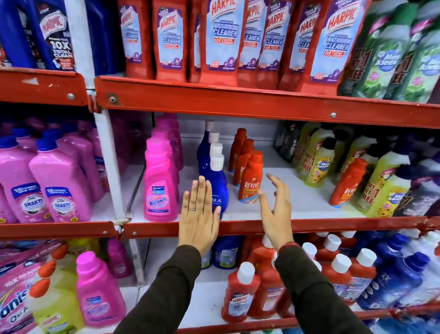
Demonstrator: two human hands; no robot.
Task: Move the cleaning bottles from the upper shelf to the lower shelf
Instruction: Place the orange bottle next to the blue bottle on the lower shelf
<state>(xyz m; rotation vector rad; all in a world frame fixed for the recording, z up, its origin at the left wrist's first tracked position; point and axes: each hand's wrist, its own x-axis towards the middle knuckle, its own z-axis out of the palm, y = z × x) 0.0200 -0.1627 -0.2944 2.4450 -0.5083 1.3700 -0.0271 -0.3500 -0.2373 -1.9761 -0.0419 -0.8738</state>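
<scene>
Two grips spread, empty — left hand point(199, 218) seemingly touching blue bottle point(218, 190); right hand point(276, 210) beside Revive bottle point(250, 179).

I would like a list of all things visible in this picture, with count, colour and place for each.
Harpic bathroom cleaner bottles: about eight, red, top shelf centre.
Harpic bottles: several, blue, top shelf left.
Max Kleen bottles: several, green, top shelf right.
Shakti bottles: many, pink with blue caps, middle shelf left.
Vanish bottles: a row, pink, middle shelf.
Blue bottles: four, white caps, middle shelf centre.
Revive bottles: three, orange-red, beside the blue row.
Yellow-green bottles: several, middle shelf right.
Small Harpic bottles: several, red, white caps, lower shelf.
Shelf rails: red.
Left hand: open, ring, before the blue bottles.
Right hand: open, near the Revive bottles.
</scene>
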